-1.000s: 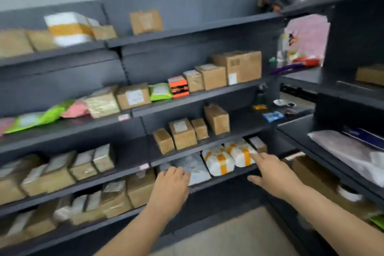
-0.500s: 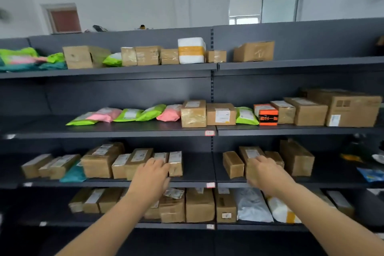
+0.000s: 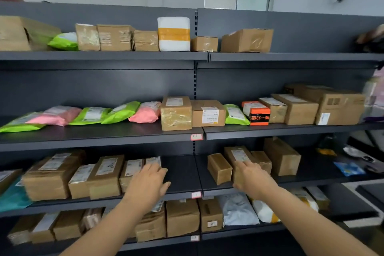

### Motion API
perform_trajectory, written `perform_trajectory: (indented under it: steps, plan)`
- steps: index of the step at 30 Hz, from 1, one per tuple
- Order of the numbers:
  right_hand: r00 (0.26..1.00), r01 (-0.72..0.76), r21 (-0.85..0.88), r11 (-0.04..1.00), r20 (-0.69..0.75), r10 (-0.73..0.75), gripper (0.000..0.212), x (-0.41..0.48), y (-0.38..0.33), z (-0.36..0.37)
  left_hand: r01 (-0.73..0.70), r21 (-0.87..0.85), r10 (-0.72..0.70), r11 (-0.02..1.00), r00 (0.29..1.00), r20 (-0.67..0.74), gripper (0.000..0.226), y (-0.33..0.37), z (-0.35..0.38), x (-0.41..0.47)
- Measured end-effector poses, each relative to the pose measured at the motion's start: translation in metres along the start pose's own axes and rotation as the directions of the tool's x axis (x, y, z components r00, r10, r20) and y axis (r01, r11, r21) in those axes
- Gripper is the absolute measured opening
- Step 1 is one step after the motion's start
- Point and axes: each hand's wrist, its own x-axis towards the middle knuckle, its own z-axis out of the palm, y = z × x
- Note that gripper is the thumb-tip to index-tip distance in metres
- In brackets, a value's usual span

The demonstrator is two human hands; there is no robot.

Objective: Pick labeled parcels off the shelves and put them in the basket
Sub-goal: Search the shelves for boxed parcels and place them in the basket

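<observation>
hands open, left hand [image 3: 148, 183] empty, right hand [image 3: 252, 178] flat on white-labelled brown box [image 3: 239, 155]

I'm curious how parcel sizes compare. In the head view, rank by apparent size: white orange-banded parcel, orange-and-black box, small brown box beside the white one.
1. white orange-banded parcel
2. orange-and-black box
3. small brown box
The last two look close; nearness to the camera may differ, so that order is unsure.

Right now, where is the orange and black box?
In the head view, the orange and black box stands on the second shelf down, right of the centre post, between a green bag and a brown carton.
</observation>
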Motion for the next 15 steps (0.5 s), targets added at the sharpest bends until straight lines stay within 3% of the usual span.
perform_trajectory:
  steps: [7,10,15]
  plan:
    - [0.995,-0.013,0.154,0.988,0.104,-0.003,0.075,0.099,0.033,0.053,0.077,-0.005,-0.075,0.997,0.983,0.166,0.046,0.009,0.088,0.065]
    - [0.981,-0.039,0.219,0.975,0.194,-0.004,0.075,0.149,0.045,0.073,0.092,0.036,-0.097,0.995,0.978,0.182,0.052,0.007,0.12,0.092]
    - [0.979,-0.076,0.241,0.968,0.202,0.026,0.069,0.214,0.056,0.12,0.138,-0.02,-0.131,0.99,0.97,0.205,0.056,0.02,0.163,0.121]
